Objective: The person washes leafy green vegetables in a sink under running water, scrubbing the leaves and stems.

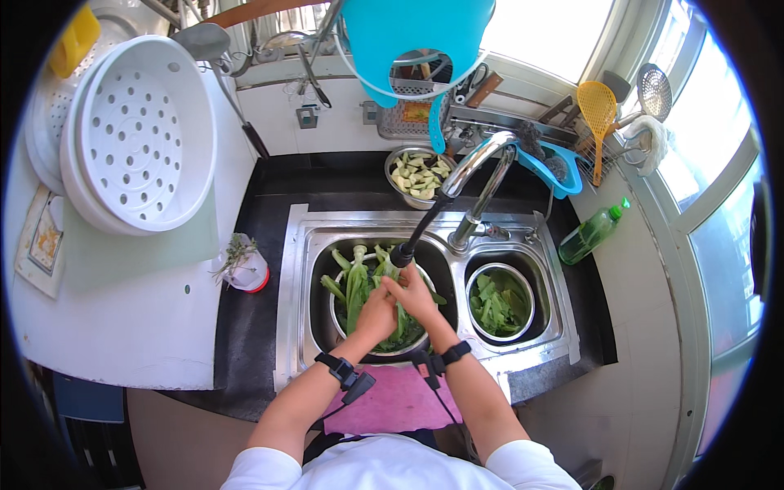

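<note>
My left hand (376, 315) and my right hand (415, 296) meet under the black spout extension (402, 255) of the chrome faucet (484, 159). Both hands are closed around a leafy green stalk (384, 264); my fingers hide much of it. Below them, a round metal basin (335, 318) with more long-stemmed leafy greens (357, 285) stands in the left bowl of the steel sink (300, 300). The right bowl holds a metal pot (531, 301) with loose green leaves (493, 309) in it. I cannot make out whether water is running.
Behind the sink stands a metal bowl of cut pale-green vegetable pieces (416, 174). A green soap bottle (591, 236) is at right; a plastic cup with sprigs (248, 269) is at left. White perforated baskets (141, 135) rest farther left. A blue plastic item (416, 37) hangs overhead.
</note>
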Demonstrator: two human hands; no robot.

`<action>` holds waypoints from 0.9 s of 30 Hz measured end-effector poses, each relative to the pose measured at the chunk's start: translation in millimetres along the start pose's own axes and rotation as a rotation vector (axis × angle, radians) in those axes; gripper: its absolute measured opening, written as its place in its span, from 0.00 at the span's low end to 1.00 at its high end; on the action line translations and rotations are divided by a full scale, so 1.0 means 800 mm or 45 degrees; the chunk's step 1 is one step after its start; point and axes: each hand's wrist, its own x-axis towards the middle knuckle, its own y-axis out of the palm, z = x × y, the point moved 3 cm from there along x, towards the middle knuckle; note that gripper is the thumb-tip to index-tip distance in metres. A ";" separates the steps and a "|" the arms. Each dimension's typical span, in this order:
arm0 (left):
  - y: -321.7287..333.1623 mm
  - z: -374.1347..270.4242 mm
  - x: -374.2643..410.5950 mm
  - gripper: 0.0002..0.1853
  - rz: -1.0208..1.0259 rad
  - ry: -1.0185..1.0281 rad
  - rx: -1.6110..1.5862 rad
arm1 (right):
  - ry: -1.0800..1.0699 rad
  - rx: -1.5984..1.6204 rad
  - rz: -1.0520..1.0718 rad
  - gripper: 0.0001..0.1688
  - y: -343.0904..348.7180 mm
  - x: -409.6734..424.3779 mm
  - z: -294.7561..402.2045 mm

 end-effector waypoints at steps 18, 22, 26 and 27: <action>-0.033 0.047 0.028 0.19 -0.063 -0.479 -0.609 | 0.309 0.262 0.053 0.20 0.024 0.016 0.039; -0.008 0.059 0.030 0.20 -0.178 -0.384 -1.015 | 0.198 0.187 0.066 0.17 0.017 0.015 0.036; -0.006 0.076 0.030 0.12 0.042 -0.664 -1.149 | 0.236 0.268 0.145 0.11 0.007 0.012 0.015; -0.006 0.074 0.030 0.11 -0.027 -0.590 -1.078 | 0.216 0.262 0.151 0.11 0.009 0.011 0.015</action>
